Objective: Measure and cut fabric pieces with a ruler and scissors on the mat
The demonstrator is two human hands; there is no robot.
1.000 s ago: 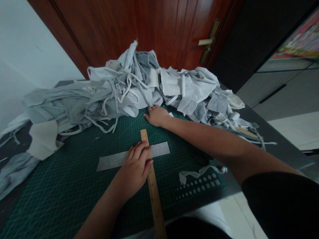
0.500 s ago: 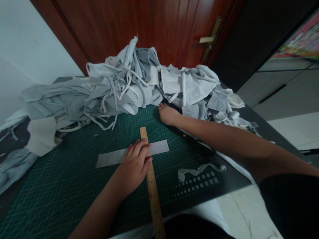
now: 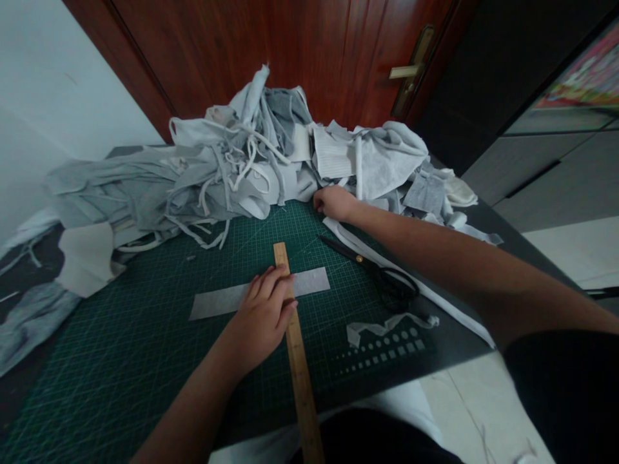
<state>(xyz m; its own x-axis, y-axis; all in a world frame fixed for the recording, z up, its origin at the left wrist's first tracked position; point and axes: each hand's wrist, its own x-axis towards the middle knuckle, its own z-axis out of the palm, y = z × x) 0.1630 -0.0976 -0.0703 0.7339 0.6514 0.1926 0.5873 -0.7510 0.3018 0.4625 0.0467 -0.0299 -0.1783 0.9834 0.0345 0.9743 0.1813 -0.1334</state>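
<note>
Currently left hand point(image 3: 264, 314), unclenched, presses ruler point(image 3: 300, 374) across long axis of grey strip point(image 3: 217, 301); scissors point(image 3: 360, 259) nearer right hand point(image 3: 337, 203), grip unclear.

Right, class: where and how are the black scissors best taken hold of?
Probably by the handle loops, coming from the wearer's near right: the black scissors lie flat, loops toward that side, blades pointing away.

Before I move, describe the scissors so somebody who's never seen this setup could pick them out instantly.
Facing the reddish-brown door, find the green cutting mat. Toward its right side, between a long white strip and a crumpled pale ribbon, lie the scissors. Unlike those pale neighbours, they're black, with a gold-coloured pivot.
</note>
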